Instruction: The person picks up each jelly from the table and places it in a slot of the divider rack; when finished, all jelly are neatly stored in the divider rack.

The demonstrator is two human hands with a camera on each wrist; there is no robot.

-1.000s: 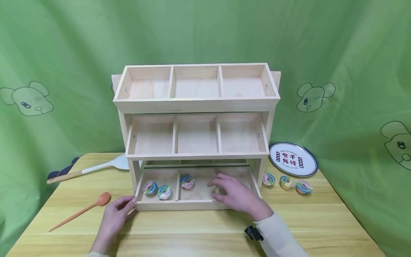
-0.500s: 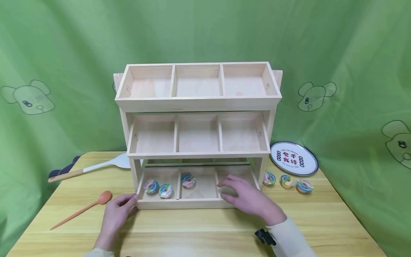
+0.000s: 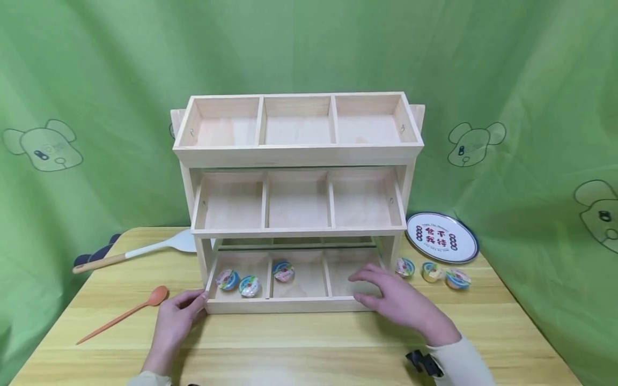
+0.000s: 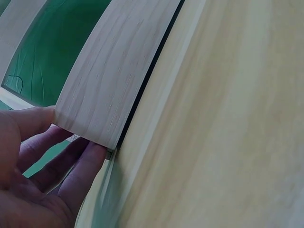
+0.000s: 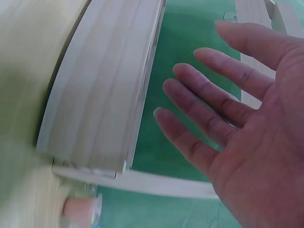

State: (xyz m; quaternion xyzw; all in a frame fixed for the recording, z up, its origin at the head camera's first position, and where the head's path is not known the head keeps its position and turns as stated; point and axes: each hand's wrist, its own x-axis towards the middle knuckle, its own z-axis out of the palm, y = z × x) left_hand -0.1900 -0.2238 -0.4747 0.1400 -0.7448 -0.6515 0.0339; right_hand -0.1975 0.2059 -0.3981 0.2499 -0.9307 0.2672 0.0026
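A three-tier wooden rack [image 3: 296,156] stands mid-table, each tier split into three compartments. On its bottom tray [image 3: 285,306], my left hand [image 3: 175,321] holds the left front corner. The left wrist view shows my thumb [image 4: 35,121] at the board's upper corner and my fingers against its end. My right hand [image 3: 401,300] hovers over the tray's right front corner, fingers spread and holding nothing. Two small foil-lidded jelly cups, a pink-blue one [image 3: 227,280] and a white-green one [image 3: 249,287], lie in the bottom left compartment. Another jelly cup [image 3: 282,272] lies in the bottom middle one.
Right of the rack are three more jelly cups: one by its leg [image 3: 404,267], a yellow one [image 3: 431,272] and a pink one [image 3: 457,279]. Behind them leans an oval plate [image 3: 441,238]. At left lie an orange spoon [image 3: 156,295] and a white wooden-handled spatula [image 3: 181,242].
My right hand has moved rightward, from the bottom tray's middle-right divider to its right front corner. My left hand keeps its place, and the jelly cups stay put.
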